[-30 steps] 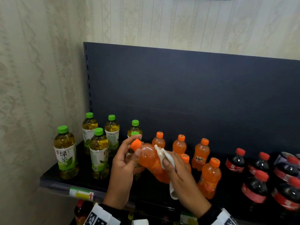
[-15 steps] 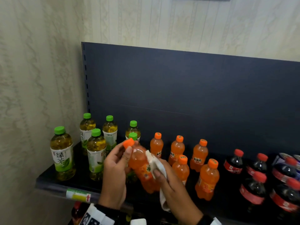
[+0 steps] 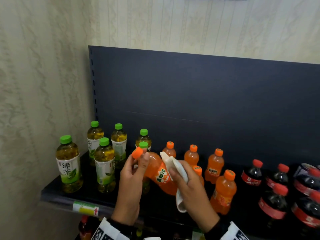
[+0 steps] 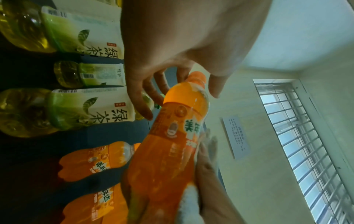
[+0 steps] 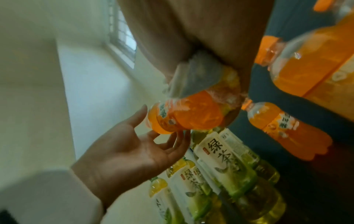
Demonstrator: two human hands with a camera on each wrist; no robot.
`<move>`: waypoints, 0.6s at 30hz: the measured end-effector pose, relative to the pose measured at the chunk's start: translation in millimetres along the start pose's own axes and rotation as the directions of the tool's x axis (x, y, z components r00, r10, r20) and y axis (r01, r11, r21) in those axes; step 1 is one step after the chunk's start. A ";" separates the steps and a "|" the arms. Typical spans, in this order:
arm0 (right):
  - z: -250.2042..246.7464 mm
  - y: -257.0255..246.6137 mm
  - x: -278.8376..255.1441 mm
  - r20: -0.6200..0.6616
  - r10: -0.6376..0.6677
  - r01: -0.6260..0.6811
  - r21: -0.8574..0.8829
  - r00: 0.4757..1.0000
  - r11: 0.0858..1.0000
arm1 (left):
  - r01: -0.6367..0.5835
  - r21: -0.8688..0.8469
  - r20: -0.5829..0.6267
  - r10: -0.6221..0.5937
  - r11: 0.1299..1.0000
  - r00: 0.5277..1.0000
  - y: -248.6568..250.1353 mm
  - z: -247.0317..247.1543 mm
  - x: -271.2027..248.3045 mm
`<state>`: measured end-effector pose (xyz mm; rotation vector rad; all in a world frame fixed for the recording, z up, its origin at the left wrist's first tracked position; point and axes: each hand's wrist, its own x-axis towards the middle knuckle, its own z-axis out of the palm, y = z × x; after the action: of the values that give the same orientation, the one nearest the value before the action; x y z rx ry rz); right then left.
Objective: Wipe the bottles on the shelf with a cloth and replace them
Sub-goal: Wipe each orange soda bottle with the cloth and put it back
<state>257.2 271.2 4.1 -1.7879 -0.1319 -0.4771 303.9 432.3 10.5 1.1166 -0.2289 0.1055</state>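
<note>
- So we've got the orange soda bottle with the orange cap [image 3: 156, 172] lifted off the dark metal shelf [image 3: 57, 194], held in front of the orange row.
- Our left hand [image 3: 129, 184] pinches it up at the neck, thumb and fingertips curled just under the cap.
- Our right hand [image 3: 192, 193] is curled round the lower body with the white folded cloth [image 3: 174, 168] pressed between palm and plastic.
- Key thing: the bottle's long axis runs on a slant, cap up and to the left, base down and to the right, so it spans both hands. The cloth hand is nearer the base, the bare hand nearer the cap.
- Judging from that, the wipe probably runs along the axis, or the left hand twists the neck while the cloth stays put.
- Green-capped tea bottles [image 3: 69, 163] stand to the left, dark cola bottles with red caps [image 3: 251, 175] to the right.
</note>
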 end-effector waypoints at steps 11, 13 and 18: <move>8.0 -8.8 -2.9 0.203 -0.126 0.155 -0.131 0.971 0.979 | -0.028 0.084 0.159 0.014 0.996 0.987 -4.2 4.1 -8.4; 10.2 -3.2 -4.6 0.217 -0.139 0.169 -0.131 0.966 0.977 | -0.023 0.064 0.147 0.014 0.998 0.989 -3.7 1.3 -8.5; -2.5 12.5 -11.4 0.145 0.056 -0.070 0.099 0.988 0.993 | 0.032 -0.079 0.058 -0.028 0.996 0.998 0.8 -7.9 1.9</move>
<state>250.4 267.1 -11.1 -1.7179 -0.1950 -0.2925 306.6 439.7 8.3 1.0438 -0.2653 0.0373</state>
